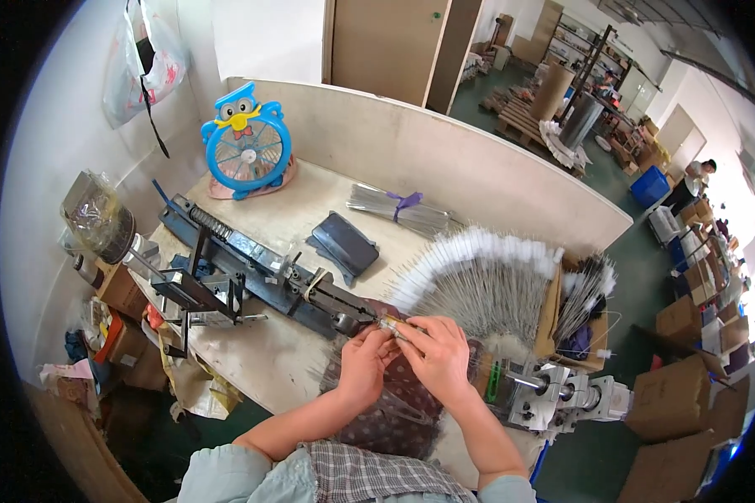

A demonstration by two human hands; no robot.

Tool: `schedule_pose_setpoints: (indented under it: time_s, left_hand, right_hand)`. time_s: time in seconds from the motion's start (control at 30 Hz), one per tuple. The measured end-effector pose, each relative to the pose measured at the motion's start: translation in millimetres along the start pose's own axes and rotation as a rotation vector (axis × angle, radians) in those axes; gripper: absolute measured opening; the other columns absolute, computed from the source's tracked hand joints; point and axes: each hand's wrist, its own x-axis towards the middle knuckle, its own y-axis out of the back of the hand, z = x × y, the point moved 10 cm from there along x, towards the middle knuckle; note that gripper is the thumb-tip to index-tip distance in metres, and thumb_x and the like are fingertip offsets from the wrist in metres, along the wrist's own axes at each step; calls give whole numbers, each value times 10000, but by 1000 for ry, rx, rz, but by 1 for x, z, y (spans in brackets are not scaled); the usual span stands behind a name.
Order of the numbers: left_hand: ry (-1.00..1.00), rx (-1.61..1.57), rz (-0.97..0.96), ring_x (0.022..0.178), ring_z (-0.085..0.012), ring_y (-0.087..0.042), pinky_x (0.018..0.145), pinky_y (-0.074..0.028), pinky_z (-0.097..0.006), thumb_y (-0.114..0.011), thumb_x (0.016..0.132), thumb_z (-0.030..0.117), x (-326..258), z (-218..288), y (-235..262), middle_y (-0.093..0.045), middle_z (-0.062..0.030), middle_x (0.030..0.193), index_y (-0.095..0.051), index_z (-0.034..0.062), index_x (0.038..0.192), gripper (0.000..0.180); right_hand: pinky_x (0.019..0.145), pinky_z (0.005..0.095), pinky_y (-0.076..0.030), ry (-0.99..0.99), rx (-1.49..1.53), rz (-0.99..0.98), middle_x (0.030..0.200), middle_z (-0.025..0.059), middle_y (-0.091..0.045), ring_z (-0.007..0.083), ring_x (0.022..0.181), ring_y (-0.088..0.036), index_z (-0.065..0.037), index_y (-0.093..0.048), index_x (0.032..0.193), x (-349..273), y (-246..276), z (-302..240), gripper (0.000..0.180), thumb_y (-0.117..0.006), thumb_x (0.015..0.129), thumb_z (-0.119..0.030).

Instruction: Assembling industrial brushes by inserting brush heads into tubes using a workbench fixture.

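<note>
Both my hands are together at the near end of a long dark metal bench device (252, 268). My left hand (365, 362) is closed in a pinch just below the device's tip. My right hand (436, 350) pinches from the other side, with a small pale and yellowish piece (392, 325) at its fingertips. Fingers cover most of that piece, so its kind does not show. Under my hands a dark spotted cloth (390, 427) lies over my lap, with thin wires on it. Beyond my right hand, many thin wire brushes with white tips (486, 281) lie fanned out.
A blue owl-shaped fan (247, 155), a dark phone-like device (344, 245) and a tied wire bundle (403, 208) are on the table. A cardboard box (554, 323) holds more brushes. At right stands a metal machine (562, 394); a low partition (445, 151) runs behind.
</note>
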Motion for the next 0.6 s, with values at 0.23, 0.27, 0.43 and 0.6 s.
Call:
schedule_pose_setpoints:
  time_s: [0.23, 0.27, 0.43, 0.6]
  left_hand:
    - [14, -82, 46, 797, -146, -598, 753, -470, -312, -526, 888, 130, 2, -3, 7, -613, -37, 885, -578, 56, 905, 92]
    - [12, -84, 45, 797, -146, -598, 753, -470, -312, -526, 888, 130, 2, -3, 8, -613, -37, 885, -578, 56, 905, 92]
    - [-14, 7, 37, 809, -125, -601, 769, -477, -291, -557, 869, 80, -2, 1, -1, -615, -43, 908, -575, 36, 918, 69]
    - [-21, 24, 14, 816, -124, -606, 766, -482, -286, -567, 859, 59, -2, 2, 0, -621, -51, 905, -575, 27, 924, 72]
  right_hand:
    - [748, 343, -436, -41, 12, 57, 952, -7, -624, 206, 899, -574, -133, -684, 938, 1, 1, -3, 247, -726, 697, -163]
    - [748, 343, -436, -38, 12, 58, 952, -7, -624, 206, 899, -574, -133, -684, 938, 1, 1, -4, 247, -726, 697, -163]
    - [752, 338, -442, -35, -2, 86, 933, 3, -633, 214, 864, -581, -121, -697, 913, -2, 7, -3, 246, -734, 671, -142]
    - [750, 339, -440, -21, -25, 45, 947, 1, -630, 212, 881, -577, -124, -696, 927, 0, 4, -5, 259, -732, 670, -136]
